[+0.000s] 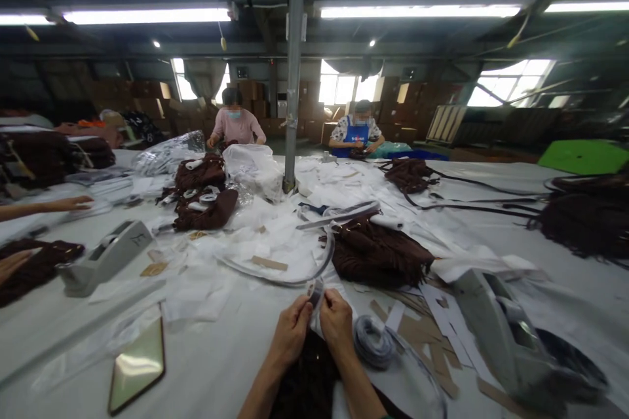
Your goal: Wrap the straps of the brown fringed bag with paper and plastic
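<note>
A worker's left hand (291,327) and right hand (337,319) pinch a grey strip (315,289) between thumbs and fingers, over brown cloth (304,385) toward the table's (201,366) near edge. Things look partway along to me: one coil (374,342) lies wound just beside the right wrist, while a long strip (329,254) curves loose toward the middle. Beyond, a brown bag (378,252) lies untouched by either hand.

Dark fabric (305,385) cut off below, co-worker's nearer hand (12,267) cropped at left
</note>
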`<state>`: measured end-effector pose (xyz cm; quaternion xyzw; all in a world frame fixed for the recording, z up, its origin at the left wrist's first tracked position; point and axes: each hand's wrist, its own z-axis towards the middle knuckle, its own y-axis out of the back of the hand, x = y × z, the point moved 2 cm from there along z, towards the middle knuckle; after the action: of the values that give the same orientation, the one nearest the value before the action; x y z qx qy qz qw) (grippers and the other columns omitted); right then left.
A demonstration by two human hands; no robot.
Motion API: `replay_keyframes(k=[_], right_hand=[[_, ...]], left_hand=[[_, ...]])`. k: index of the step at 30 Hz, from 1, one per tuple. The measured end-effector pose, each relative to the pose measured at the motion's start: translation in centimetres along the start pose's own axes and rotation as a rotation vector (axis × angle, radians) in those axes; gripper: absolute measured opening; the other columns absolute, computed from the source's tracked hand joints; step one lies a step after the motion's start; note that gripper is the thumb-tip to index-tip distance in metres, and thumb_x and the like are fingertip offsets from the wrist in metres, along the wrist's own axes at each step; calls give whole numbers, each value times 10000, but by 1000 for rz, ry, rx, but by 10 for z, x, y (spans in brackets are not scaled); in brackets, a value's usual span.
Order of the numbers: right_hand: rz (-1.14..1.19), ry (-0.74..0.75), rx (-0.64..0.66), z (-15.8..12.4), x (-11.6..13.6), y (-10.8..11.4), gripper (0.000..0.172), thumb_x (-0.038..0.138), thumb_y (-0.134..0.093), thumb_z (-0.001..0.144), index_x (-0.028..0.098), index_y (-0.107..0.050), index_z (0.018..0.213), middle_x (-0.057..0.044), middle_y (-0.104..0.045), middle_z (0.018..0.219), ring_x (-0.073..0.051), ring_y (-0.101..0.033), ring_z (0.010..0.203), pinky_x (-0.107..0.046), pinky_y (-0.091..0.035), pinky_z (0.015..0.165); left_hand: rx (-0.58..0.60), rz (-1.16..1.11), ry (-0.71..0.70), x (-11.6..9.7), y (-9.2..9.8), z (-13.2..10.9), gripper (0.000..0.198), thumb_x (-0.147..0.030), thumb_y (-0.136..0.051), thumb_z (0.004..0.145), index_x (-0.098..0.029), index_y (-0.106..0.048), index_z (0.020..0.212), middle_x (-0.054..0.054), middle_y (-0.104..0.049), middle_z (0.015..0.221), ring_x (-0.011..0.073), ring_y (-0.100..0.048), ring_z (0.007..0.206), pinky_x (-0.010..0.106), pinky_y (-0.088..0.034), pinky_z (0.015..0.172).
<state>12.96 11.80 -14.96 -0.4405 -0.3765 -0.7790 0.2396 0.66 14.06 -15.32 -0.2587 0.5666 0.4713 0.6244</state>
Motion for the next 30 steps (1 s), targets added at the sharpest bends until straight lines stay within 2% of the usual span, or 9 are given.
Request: replay_keyframes(k=[4, 9, 13, 17, 19, 22, 26, 30], right_hand=[[161, -72, 26, 1, -6, 0, 227, 333, -478, 783, 183, -596, 660, -20, -595, 702, -179, -540, 705, -267, -412, 672], [367, -238, 49, 1, -15, -3, 266, 381, -536, 767, 180, -576, 597, 19, -508, 537, -150, -465, 558, -250, -358, 543], [566, -369, 46, 1, -19, -3, 269, 380, -600, 718, 175, -563, 549, 23, -507, 506, -130, -443, 522, -239, -349, 514], [779, -504, 46, 1, -17, -1, 251, 379, -640, 681, 154, -606, 575, 25, -507, 501, -102, -408, 492, -223, -336, 493], [875, -563, 74, 3, -14, 0, 243, 376, -664, 659, 140, -638, 609, 17, -527, 516, -88, -389, 479, -213, -319, 477], [976, -629, 122, 6, -11, 2, 230, 349, -710, 617, 124, -667, 637, 8, -545, 528, -72, -371, 472, -199, -288, 457], [1057, -677, 156, 9, -12, 5, 212, 309, -745, 578, 118, -662, 612, 16, -528, 520, -51, -330, 446, -189, -228, 418], [1126, -697, 153, 13, -18, 8, 216, 292, -755, 573, 124, -622, 550, 51, -440, 484, -41, -279, 436, -181, -205, 395]], left_hand=[[-38, 36, -9, 4, -3, 0, 344, -440, -384, 934, -175, -584, 845, 0, -534, 699, 165, -491, 676, 269, -404, 659], [-58, 127, 21, 4, -6, 3, 327, -426, -386, 939, -187, -593, 854, 28, -609, 733, 184, -548, 689, 276, -424, 668], [-58, 181, 50, 4, -11, 1, 340, -463, -382, 936, -208, -583, 837, 46, -648, 758, 208, -594, 721, 275, -436, 660], [-75, 165, 120, 4, -14, -2, 285, -481, -391, 941, -220, -478, 1014, 14, -657, 728, 183, -573, 596, 267, -412, 585], [-42, 148, 137, 3, -14, -1, 326, -472, -392, 947, -215, -405, 1147, 10, -677, 747, 185, -583, 591, 273, -417, 598], [42, 135, 126, 1, -13, 2, 391, -455, -384, 952, -207, -365, 1253, 37, -705, 841, 206, -630, 698, 290, -440, 665], [128, 185, 135, 5, -10, 9, 410, -450, -375, 948, -195, -399, 1269, 10, -659, 739, 196, -580, 615, 282, -407, 607], [240, 242, 159, 10, -13, 19, 334, -432, -358, 954, -201, -472, 1166, -36, -539, 625, 163, -491, 536, 253, -331, 532]])
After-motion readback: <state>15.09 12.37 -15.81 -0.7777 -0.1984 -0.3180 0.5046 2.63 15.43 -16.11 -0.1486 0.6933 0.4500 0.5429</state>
